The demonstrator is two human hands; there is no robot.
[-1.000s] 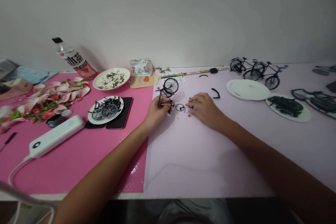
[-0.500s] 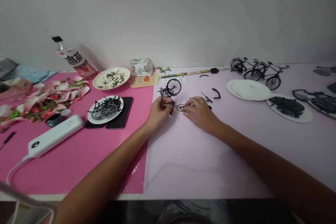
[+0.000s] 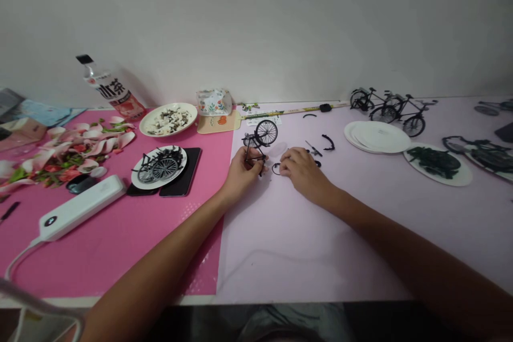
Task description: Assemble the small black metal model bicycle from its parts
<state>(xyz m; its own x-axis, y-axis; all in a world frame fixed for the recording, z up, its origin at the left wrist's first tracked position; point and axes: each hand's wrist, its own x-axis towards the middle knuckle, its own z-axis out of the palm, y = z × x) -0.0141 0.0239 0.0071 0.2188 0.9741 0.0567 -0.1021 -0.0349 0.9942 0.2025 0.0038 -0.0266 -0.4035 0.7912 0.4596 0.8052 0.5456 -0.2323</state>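
My left hand (image 3: 241, 175) is closed around the frame of a small black model bicycle (image 3: 256, 141), its spoked wheels tilted upward above the fingers. Just to the right, my right hand (image 3: 301, 169) has its fingertips pressed together on a thin black ring-shaped part (image 3: 276, 169) near the table surface. The far end of that part is hidden under the fingers. Beyond my right hand lie a curved black piece (image 3: 329, 144) and a slim straight piece (image 3: 313, 148).
Left on pink: a plate of bicycle parts (image 3: 138, 179) on black slabs, a white power bank (image 3: 82, 208), petals (image 3: 114, 144), a bowl (image 3: 144, 127) and a bottle (image 3: 114, 91). Right: stacked white plates (image 3: 385, 136), finished model bicycles (image 3: 401, 109), a plate of dark parts (image 3: 463, 176).
My right hand's fingers have drawn closer together on the ring-shaped part. My left hand keeps hold of the model bicycle almost unmoved. The whole view has shifted slightly.
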